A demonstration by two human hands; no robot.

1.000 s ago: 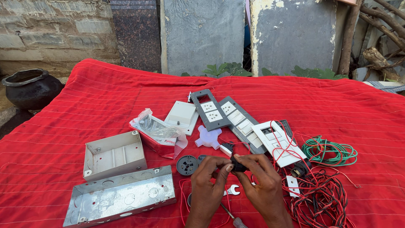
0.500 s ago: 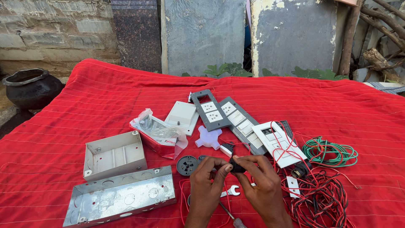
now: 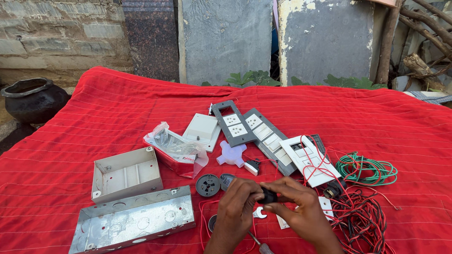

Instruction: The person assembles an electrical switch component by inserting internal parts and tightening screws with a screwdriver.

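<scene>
Over the red cloth (image 3: 94, 117), the left hand (image 3: 238, 200) and right hand (image 3: 301, 211) pinch a small black fitting (image 3: 268, 195) between their fingers, apparently mid-assembly, while the switch plates (image 3: 263, 134), metal box (image 3: 134, 218) and wire coils (image 3: 362, 221) lie unjoined.

Around the long metal box (image 3: 134, 221) on the red cloth (image 3: 94, 113): a white box (image 3: 126, 173) just behind, green wire (image 3: 366, 169) far right, a black pot (image 3: 33, 99) behind left.
</scene>
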